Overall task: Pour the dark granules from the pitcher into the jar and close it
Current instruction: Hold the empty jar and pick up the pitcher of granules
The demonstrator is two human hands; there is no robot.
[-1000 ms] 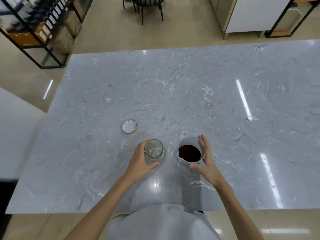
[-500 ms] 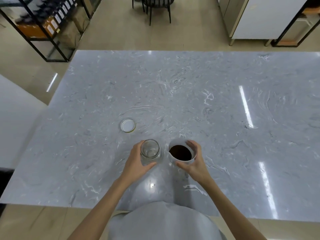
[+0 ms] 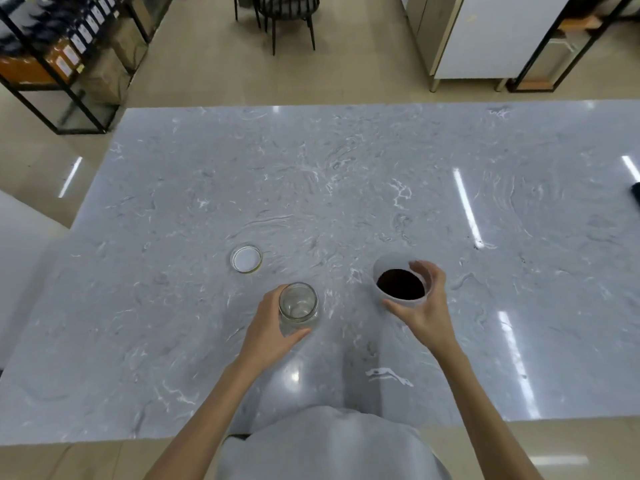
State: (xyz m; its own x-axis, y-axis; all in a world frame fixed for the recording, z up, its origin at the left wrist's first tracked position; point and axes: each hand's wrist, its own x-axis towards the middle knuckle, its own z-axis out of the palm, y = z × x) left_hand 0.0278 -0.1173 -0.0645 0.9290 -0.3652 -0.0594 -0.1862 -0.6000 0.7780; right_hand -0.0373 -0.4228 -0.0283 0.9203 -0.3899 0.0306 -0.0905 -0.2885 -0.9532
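Note:
A clear glass jar (image 3: 298,304) stands open and empty on the marble table (image 3: 346,188), and my left hand (image 3: 269,330) is wrapped around its left and near side. To its right, a white pitcher (image 3: 394,265) holds dark granules (image 3: 400,284); my right hand (image 3: 423,304) grips its right and near rim. The pitcher looks upright or only slightly tilted, and whether it rests on the table is unclear. The jar's lid (image 3: 246,258) lies upside down on the table, behind and left of the jar, apart from both hands.
A dark object (image 3: 636,193) pokes in at the table's right edge. Beyond the far edge stand a black chair (image 3: 285,13), a black shelf rack (image 3: 65,60) at left and a white cabinet (image 3: 485,36) at right. The table's near edge is by my body.
My right hand closed around the pitcher and has carried it to the right, away from the jar. My left hand stays on the jar.

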